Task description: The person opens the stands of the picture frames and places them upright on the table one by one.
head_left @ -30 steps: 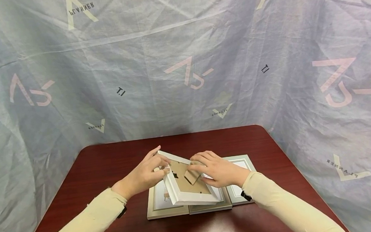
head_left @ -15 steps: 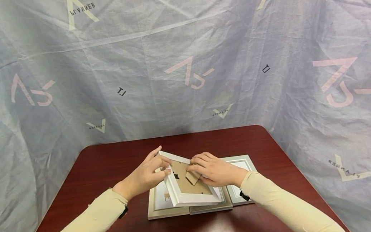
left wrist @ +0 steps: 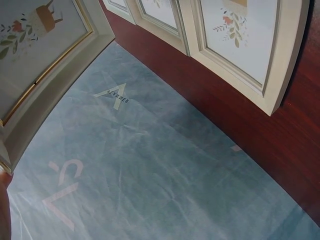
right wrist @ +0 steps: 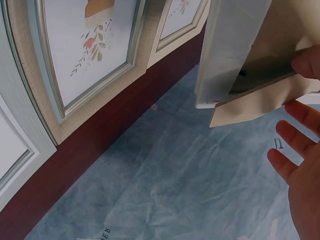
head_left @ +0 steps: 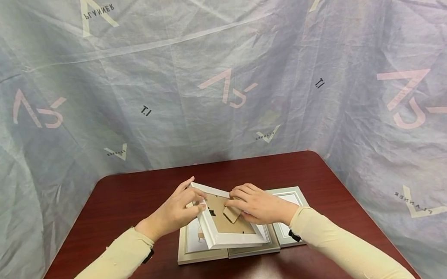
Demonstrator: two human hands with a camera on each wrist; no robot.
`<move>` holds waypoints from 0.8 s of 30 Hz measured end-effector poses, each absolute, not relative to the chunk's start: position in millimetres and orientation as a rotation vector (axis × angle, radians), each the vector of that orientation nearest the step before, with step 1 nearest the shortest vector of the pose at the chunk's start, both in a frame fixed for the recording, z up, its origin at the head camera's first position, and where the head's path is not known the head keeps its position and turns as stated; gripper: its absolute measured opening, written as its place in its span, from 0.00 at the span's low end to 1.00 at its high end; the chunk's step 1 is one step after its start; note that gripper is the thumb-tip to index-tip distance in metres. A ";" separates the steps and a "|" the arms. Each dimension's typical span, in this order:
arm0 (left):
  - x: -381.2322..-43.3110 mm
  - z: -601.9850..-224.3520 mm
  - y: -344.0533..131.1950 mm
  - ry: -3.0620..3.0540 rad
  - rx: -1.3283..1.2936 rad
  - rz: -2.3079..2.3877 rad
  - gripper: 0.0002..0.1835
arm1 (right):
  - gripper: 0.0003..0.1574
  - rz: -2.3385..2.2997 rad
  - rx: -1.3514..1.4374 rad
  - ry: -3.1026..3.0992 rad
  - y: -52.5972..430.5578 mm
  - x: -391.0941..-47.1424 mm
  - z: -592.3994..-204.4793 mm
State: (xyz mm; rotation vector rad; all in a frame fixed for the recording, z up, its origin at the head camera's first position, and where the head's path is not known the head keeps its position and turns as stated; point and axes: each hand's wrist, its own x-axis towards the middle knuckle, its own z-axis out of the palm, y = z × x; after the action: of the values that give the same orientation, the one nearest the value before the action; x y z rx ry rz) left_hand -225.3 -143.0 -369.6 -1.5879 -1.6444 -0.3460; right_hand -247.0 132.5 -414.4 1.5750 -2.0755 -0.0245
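A white picture frame [head_left: 230,240] is tilted up over the other frames, its brown backing toward me in the head view. My left hand [head_left: 175,210] grips its left edge, thumb on the near side. On the backing is a small brown easel stand [head_left: 232,213], swung outward. My right hand [head_left: 260,205] pinches this stand; in the right wrist view the thumb [right wrist: 307,63] lies on one side of the board and the fingers on the other. The left wrist view shows the held frame's front [left wrist: 75,65], with a gold inner line and a floral print.
Below the held frame, a cream frame [head_left: 206,256], a wood-toned frame [head_left: 254,250] and a pale grey-green frame [head_left: 289,240] lie side by side on the dark red table [head_left: 146,266]. A grey printed sheet [head_left: 222,126] hangs around the table's back and sides.
My right fingers have drawn in slightly on the easel stand since one second ago. My left hand and the white picture frame have hardly moved.
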 end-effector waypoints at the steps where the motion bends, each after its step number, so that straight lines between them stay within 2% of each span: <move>1: -225.3 -370.0 -143.2 -1.644 -1.584 -0.343 0.11 | 0.33 -0.027 1.575 -2.078 132.4 -246.8 -414.1; 24: -226.2 -380.1 -145.8 -1.661 -1.556 -0.309 0.11 | 0.31 -0.165 1.540 -2.058 134.4 -244.1 -400.0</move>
State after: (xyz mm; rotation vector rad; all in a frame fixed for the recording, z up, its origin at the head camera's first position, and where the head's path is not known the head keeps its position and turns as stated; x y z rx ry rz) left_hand -226.2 -145.8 -380.1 -1.5564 -1.6608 -0.3093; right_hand -244.1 134.4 -400.0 1.5400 -2.0576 -0.1649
